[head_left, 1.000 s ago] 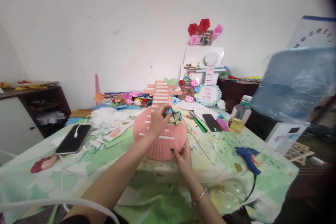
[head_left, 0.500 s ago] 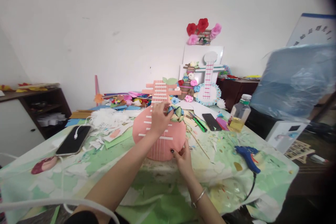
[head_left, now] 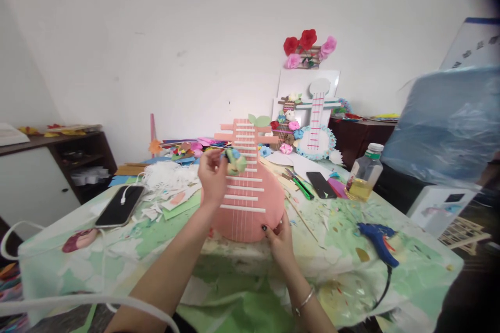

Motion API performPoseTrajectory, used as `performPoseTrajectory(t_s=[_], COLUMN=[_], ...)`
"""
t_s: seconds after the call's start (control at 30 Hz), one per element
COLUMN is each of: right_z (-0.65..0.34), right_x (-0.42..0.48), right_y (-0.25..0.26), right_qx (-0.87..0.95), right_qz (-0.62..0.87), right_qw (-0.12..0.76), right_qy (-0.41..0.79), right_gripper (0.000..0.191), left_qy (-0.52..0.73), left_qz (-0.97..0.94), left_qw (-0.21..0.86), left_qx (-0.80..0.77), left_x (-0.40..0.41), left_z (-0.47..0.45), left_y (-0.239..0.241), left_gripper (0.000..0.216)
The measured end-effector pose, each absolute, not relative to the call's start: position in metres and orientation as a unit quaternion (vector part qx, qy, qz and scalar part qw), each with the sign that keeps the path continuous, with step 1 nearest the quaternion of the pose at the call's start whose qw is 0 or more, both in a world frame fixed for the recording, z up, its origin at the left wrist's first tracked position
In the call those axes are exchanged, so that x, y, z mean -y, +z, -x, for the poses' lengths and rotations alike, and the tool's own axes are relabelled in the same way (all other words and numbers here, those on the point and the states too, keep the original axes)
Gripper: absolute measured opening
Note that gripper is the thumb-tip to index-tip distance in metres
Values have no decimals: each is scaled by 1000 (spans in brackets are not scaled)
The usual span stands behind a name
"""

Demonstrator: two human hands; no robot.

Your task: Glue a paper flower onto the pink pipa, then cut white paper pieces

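Hands (head_left: 213,177) holding pink lute (head_left: 270,192), blue-green flower (head_left: 236,164)

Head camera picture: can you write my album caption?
Left hand holds a blue-and-green flower in front of a pink craft pipa; right hand grips its lower edge.

Bright, flat, milky light around the pink paper pipa (head_left: 253,192), shadows soft.
Behind it the white wall (head_left: 187,26) looks washed out; far right of it, pale glare streaks the plastic-wrapped water bottle (head_left: 449,125), stretched toward a blackened edge.
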State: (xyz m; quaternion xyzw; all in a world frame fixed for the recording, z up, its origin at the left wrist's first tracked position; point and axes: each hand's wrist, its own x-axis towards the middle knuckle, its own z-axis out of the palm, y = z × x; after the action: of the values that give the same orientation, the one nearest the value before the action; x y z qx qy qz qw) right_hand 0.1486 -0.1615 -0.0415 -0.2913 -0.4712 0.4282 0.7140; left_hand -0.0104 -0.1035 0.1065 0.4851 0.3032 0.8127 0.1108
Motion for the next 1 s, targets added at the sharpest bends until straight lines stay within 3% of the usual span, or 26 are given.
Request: performPoseTrajectory(t_s=[0.13, 0.4, 1.0], right_z=[-152, -154, -155], right_x=[158, 155, 158], right_y=[-46, -49, -48], right_qx=[475, 476, 485], right_qz=[298, 299, 299], right_qw=[711, 702, 702], right_qy=[425, 437, 428], right_gripper=[70, 74, 71], left_qy=[772, 665, 623], left_qz=[-464, -544, -569], left_qw=[73, 75, 148], left_qx=[-429, -506, -516], left_x=[97, 85, 87], left_z=[52, 54, 59], left_y=[94, 77, 78], left_gripper=[20, 14, 9])
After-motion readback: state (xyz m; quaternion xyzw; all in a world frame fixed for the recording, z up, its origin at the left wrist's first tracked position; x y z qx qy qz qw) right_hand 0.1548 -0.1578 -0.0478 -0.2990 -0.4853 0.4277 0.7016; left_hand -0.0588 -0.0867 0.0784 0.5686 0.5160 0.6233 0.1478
